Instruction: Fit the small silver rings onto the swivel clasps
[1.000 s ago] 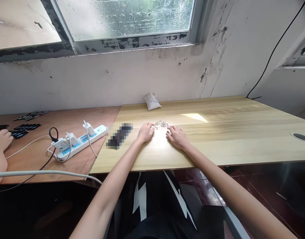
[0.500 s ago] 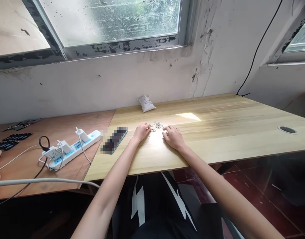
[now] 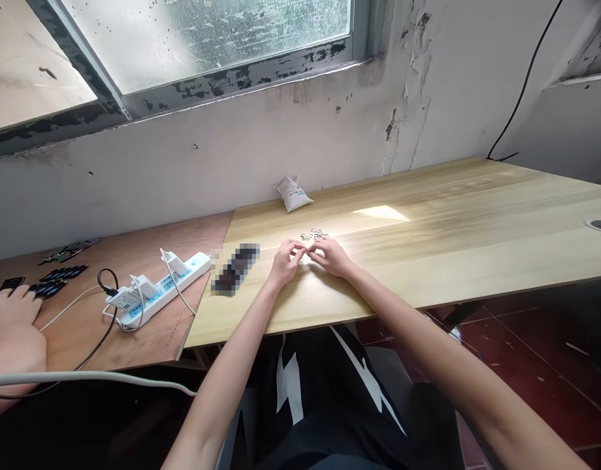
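Note:
Just in front of me, over the light wooden table (image 3: pixel 452 222), my left hand (image 3: pixel 285 262) and my right hand (image 3: pixel 332 257) meet fingertip to fingertip. Both are closed in a pinch; whatever lies between the fingertips is too small to make out. Right behind the fingers is a loose pile of small metal rings or clasps (image 3: pixel 315 234), partly covered by my right hand. One small ring (image 3: pixel 301 260) lies on the tabletop below the fingertips.
A small white printed packet (image 3: pixel 292 194) rests near the wall. Left of my hands lies a blurred-out phone (image 3: pixel 236 269). A white power strip (image 3: pixel 166 294) with plugs and cables sits on the browner board (image 3: pixel 148 251). Another person's hand (image 3: pixel 16 320) is at far left.
My hands have come together from either side of the metal pile, and their fingertips now meet. The other person's hand has come further into view. The whole view has shifted and tilted slightly.

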The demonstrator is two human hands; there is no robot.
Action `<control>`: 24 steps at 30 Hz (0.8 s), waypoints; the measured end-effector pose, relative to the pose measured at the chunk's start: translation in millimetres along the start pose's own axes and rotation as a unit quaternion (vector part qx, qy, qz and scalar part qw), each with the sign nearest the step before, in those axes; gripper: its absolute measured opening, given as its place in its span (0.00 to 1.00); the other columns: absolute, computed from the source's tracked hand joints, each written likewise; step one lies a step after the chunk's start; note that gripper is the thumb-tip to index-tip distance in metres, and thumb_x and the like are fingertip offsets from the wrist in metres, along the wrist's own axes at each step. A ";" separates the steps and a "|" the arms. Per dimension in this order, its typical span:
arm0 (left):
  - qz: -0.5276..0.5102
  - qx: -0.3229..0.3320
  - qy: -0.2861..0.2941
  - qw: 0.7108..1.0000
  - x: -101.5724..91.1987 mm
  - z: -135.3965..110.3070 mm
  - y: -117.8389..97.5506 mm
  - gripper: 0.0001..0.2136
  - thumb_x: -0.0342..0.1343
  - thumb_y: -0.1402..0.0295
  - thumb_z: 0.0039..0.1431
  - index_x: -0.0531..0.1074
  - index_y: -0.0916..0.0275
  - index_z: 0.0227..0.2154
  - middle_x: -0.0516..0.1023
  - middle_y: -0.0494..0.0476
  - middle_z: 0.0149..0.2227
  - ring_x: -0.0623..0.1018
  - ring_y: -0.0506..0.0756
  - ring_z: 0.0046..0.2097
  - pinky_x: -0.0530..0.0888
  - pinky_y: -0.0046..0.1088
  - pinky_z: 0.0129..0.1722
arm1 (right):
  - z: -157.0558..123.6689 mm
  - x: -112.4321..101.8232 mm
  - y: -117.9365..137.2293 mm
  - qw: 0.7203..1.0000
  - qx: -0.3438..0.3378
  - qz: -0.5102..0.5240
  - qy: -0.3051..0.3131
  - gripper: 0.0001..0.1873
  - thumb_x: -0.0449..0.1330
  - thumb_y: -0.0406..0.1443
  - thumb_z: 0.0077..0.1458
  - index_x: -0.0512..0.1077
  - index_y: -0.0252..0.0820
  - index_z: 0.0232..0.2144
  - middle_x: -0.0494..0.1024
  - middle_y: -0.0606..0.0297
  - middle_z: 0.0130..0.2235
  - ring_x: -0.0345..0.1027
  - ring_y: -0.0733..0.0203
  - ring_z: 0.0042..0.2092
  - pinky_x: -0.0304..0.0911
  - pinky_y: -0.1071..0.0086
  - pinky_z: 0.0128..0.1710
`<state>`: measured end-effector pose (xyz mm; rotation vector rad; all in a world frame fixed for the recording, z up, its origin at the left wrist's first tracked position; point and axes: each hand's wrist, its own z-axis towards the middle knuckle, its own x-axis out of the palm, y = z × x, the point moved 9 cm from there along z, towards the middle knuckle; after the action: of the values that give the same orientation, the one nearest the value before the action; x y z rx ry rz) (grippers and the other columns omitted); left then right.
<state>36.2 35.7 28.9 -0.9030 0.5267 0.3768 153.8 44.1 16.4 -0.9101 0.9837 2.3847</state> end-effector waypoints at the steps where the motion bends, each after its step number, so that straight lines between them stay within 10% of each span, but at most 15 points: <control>1: 0.003 -0.001 -0.005 1.000 -1.2 -0.1 -0.9 0.05 0.54 0.69 0.62 0.74 0.60 0.33 0.75 0.57 0.41 0.75 0.54 0.46 0.75 0.31 0.43 | -1.5 -3.2 1.3 1.000 -0.003 -0.012 -0.003 0.09 0.57 0.38 0.61 0.77 0.45 0.34 0.79 0.62 0.36 0.66 0.55 0.41 0.56 0.62 0.44; 11: 0.052 -0.022 -0.015 0.998 -5.0 -2.5 10.3 0.05 0.54 0.69 0.62 0.73 0.59 0.32 0.76 0.56 0.41 0.73 0.56 0.48 0.69 0.36 0.51 | -6.2 -12.5 28.9 0.988 -0.077 -0.132 -0.003 0.20 0.45 0.40 0.68 0.76 0.48 0.46 0.79 0.59 0.34 0.64 0.54 0.41 0.52 0.60 0.46; 24: 0.007 -0.035 -0.029 0.999 -9.4 -2.0 15.2 0.05 0.54 0.68 0.61 0.73 0.60 0.31 0.76 0.57 0.40 0.74 0.56 0.47 0.68 0.37 0.52 | -12.2 -5.6 43.0 0.988 -0.129 -0.075 -0.038 0.06 0.58 0.31 0.58 0.76 0.41 0.36 0.79 0.63 0.33 0.69 0.61 0.33 0.59 0.68 0.36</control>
<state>20.2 41.9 23.6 -0.9542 0.4700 0.4352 138.1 5.7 33.9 -0.9385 0.5656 2.4327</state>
